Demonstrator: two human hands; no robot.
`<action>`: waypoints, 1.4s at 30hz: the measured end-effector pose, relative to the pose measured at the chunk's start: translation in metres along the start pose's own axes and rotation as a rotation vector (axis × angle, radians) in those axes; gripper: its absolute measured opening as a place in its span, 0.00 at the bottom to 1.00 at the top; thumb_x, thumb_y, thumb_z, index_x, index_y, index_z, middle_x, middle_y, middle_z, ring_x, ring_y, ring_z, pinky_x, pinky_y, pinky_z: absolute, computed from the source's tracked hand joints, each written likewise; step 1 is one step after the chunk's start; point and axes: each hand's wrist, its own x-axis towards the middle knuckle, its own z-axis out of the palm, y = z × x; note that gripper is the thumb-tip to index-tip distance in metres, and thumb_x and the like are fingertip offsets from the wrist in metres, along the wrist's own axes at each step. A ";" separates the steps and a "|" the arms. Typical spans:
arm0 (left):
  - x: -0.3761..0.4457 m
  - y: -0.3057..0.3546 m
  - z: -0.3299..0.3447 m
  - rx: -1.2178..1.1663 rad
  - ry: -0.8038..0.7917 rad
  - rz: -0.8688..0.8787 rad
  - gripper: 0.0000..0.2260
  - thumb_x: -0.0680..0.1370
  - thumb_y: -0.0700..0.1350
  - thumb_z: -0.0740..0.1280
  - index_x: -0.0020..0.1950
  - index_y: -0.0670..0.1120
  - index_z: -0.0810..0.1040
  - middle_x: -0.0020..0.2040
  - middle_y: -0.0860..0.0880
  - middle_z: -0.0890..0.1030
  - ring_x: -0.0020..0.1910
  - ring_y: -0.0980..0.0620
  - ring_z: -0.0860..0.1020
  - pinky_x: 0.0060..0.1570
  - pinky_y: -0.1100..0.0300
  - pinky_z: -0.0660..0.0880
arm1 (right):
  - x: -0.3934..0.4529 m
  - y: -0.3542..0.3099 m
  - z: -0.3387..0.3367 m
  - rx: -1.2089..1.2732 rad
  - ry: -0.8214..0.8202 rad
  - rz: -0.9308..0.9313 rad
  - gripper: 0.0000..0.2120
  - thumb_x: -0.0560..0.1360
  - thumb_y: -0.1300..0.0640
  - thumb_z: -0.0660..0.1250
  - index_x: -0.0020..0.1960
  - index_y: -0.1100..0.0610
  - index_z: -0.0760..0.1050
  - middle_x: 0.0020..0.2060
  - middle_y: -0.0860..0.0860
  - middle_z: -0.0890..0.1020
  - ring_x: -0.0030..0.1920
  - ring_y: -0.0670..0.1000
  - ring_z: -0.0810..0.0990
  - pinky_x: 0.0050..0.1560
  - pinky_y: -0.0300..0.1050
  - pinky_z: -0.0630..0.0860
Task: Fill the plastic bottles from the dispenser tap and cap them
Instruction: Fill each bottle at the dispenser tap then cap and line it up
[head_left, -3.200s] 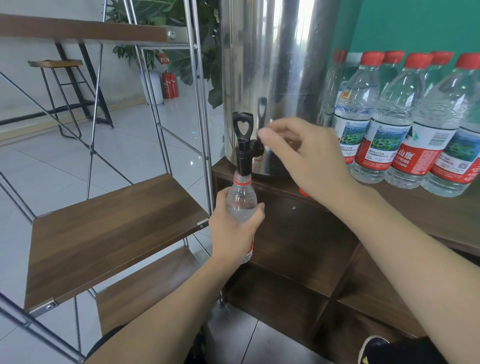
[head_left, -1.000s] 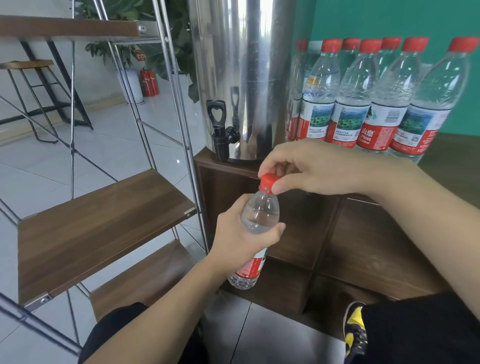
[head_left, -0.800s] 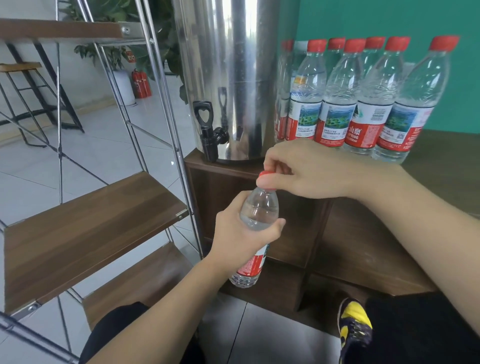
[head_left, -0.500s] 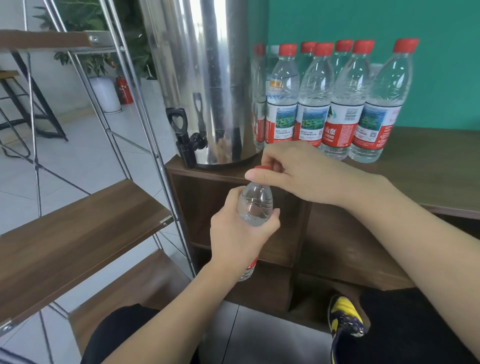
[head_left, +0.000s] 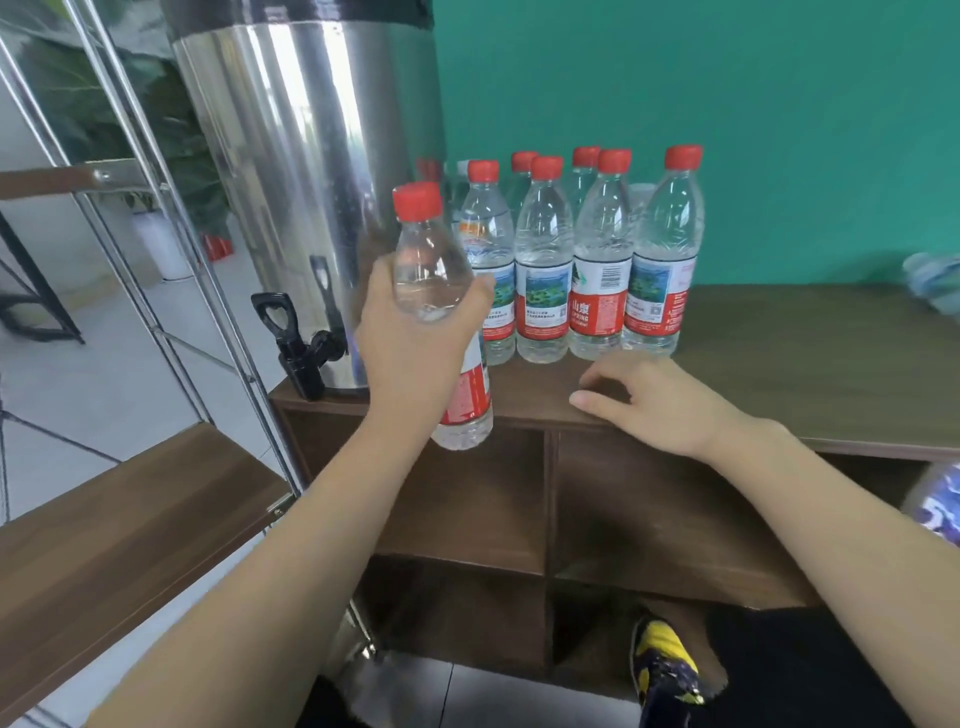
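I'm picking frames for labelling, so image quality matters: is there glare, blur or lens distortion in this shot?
Head view: bright streaks of glare run down the steel dispenser; the shelf poles lean and bow from the wide-angle lens; the held bottle and left hand look slightly soft; blue-white things at the right edge are too blurred to identify.

Lighting: bright, even daylight; source toward 10 o'clock, over pale floor (head_left: 130, 374).
Glare: vertical white streaks on steel urn (head_left: 311, 171); soft sheen on bottle (head_left: 431, 270) shoulder.
Shadows: weak; cubbies (head_left: 467, 499) under counter dim, darkest toward 6 o'clock.
Blur: blue objects at 3 o'clock edge smeared; overall slightly soft.
Distortion: wide-angle; rack poles (head_left: 171, 208) lean and bow at 9 o'clock.
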 end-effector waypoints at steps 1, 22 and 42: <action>0.007 0.000 0.008 0.001 0.002 0.003 0.19 0.69 0.57 0.79 0.54 0.55 0.77 0.47 0.57 0.84 0.48 0.60 0.83 0.55 0.54 0.80 | -0.002 0.003 0.001 -0.017 -0.005 -0.001 0.24 0.77 0.34 0.59 0.58 0.50 0.81 0.53 0.45 0.82 0.51 0.47 0.78 0.54 0.48 0.77; -0.017 -0.083 0.021 0.247 -0.221 0.087 0.37 0.72 0.53 0.79 0.78 0.58 0.65 0.66 0.55 0.76 0.63 0.54 0.77 0.66 0.50 0.76 | -0.022 0.007 0.002 -0.011 -0.022 0.050 0.22 0.81 0.39 0.60 0.67 0.51 0.78 0.64 0.45 0.79 0.63 0.48 0.76 0.63 0.49 0.75; -0.082 -0.041 0.108 0.286 -0.145 0.203 0.17 0.75 0.53 0.76 0.58 0.52 0.73 0.47 0.55 0.76 0.44 0.55 0.77 0.48 0.52 0.78 | -0.106 0.088 -0.049 -0.043 0.109 0.186 0.24 0.79 0.36 0.60 0.66 0.49 0.78 0.64 0.44 0.79 0.67 0.48 0.74 0.69 0.47 0.70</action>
